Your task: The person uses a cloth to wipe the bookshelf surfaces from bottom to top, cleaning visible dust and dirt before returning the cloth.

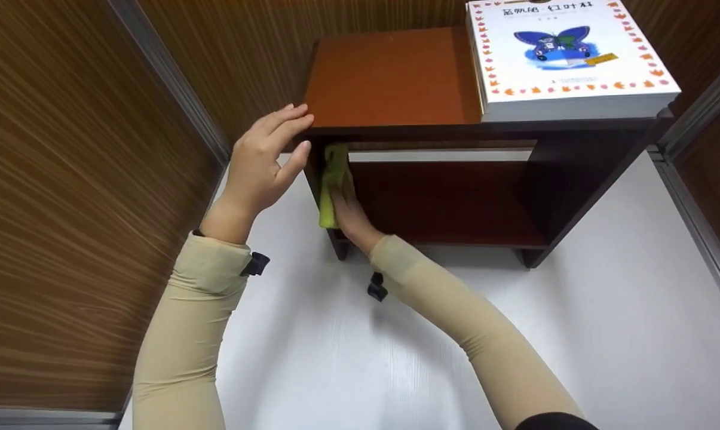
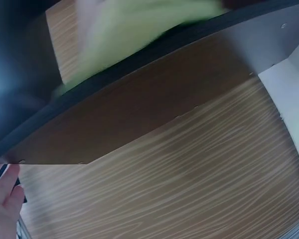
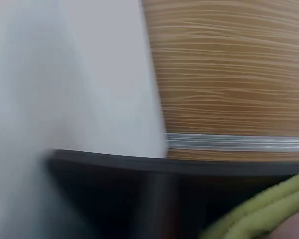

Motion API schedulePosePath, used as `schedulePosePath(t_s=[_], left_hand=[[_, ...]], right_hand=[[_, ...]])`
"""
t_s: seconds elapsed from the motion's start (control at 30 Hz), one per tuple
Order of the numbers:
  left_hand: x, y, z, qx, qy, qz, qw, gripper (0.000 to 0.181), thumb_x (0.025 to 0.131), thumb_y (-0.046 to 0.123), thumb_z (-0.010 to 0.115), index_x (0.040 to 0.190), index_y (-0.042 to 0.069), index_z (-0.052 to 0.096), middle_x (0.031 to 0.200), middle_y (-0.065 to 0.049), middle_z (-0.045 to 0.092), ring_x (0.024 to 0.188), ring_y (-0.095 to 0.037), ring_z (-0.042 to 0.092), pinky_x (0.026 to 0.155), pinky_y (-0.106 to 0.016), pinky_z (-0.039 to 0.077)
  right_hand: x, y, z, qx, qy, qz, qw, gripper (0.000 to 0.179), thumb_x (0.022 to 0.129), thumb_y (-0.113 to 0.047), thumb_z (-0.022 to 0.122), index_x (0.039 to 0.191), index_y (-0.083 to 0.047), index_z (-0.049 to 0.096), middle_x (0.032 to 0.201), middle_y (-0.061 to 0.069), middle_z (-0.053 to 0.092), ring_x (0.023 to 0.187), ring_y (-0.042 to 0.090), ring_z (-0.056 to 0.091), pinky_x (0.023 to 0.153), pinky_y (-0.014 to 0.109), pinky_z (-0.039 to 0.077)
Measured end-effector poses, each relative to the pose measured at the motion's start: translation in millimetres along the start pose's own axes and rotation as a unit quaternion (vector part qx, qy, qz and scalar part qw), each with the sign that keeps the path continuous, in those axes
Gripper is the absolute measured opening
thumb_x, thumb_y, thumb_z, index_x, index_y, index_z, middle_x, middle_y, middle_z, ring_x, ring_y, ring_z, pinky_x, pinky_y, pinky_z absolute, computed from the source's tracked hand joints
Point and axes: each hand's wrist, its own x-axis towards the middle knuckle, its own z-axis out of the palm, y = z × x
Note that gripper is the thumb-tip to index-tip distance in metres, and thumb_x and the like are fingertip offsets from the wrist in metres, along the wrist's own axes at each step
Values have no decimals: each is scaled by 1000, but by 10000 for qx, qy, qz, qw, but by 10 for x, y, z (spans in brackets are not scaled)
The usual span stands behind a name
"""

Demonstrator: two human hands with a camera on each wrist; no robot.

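My left hand (image 1: pixel 263 158) rests its fingertips at the top left corner of a dark brown shelf unit (image 1: pixel 389 77), thumb spread apart from the fingers. Inside the lower compartment, my right hand (image 1: pixel 351 212) presses a yellow-green cloth (image 1: pixel 330 206) to the left side panel, its fingers extended along the folded fabric. The cloth reaches upward past the fingertips. In the right wrist view a fold of the cloth (image 3: pixel 269 209) and a bit of skin show at the lower right corner. The left wrist view shows the cloth (image 2: pixel 139 30) blurred behind the panel's dark edge.
A thick white picture book or stack (image 1: pixel 575 71) with a blue butterfly cover lies on the right of the unit's top. Wood-grain walls (image 1: pixel 67 179) with metal trim stand around. The white floor (image 1: pixel 336 358) stretches in front of the unit.
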Motion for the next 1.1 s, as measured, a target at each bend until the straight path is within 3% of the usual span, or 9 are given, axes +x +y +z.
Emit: schedulePosePath(t_s=[0.07,0.17,0.27,0.37,0.5,0.67,0.87,1.0,1.1], left_hand=[[29,21,-33,48,-139,-35,9999,37,94,27,49,119,6,64,125,-6,59,119,-22,51,100,-36,37],[60,40,-87,112,-314,-91,9994,37,94,28,49,118,6,65,124,-6,60,117,-22,53,98,-37,39],[75,54,-139,132,-415,-137,9990,35,93,24,48,116,6,66,122,-6,61,115,-21,55,95,-39,42],[93,72,-161,167,-472,-134,9987,34,92,21,47,115,5,67,121,-6,62,113,-22,56,91,-40,45],[112,95,-140,242,-507,-104,9984,36,91,22,47,116,4,66,122,-8,61,113,-23,56,88,-42,47],[99,129,-95,423,-528,-128,9976,39,90,25,48,117,3,64,125,-9,59,115,-24,55,88,-43,47],[47,146,-52,436,-394,-259,9979,38,88,22,49,116,3,64,126,-9,59,117,-23,53,87,-44,47],[48,160,-42,522,-306,-259,9978,37,87,20,49,116,3,64,125,-9,59,117,-24,53,86,-43,48],[62,178,-43,649,-258,-251,9972,37,87,20,49,117,3,64,126,-8,59,118,-23,53,84,-42,49]], right_hand=[[-40,144,-2,-201,-53,285,9994,68,98,-54,23,151,-21,-6,156,-1,3,136,9,13,109,29,14],[-112,204,34,-62,-140,186,9997,68,99,-50,23,150,-17,-6,155,3,7,136,11,16,110,29,12],[-203,42,88,182,-201,-459,9986,65,102,-40,27,150,-10,-6,151,8,16,130,14,27,109,27,14],[-230,-166,94,78,-225,-1378,9902,62,103,-27,31,149,-5,-4,148,11,20,122,15,34,107,26,19],[-159,-412,37,-169,-145,-2276,9735,47,102,-16,35,143,1,20,130,14,38,106,15,45,97,25,34],[-54,-640,-42,280,-291,-2300,9724,30,102,-12,32,128,4,36,104,12,47,87,16,49,80,27,42],[57,-622,-82,166,-388,-2595,9648,32,100,-6,30,129,6,27,105,15,44,85,15,48,77,26,43],[114,-549,-112,-132,-277,-2870,9574,46,98,-9,32,140,5,17,110,16,44,88,17,50,79,28,44],[142,-471,-144,-308,-246,-2568,9657,55,99,-18,32,146,0,9,120,15,44,98,18,50,87,27,41]])
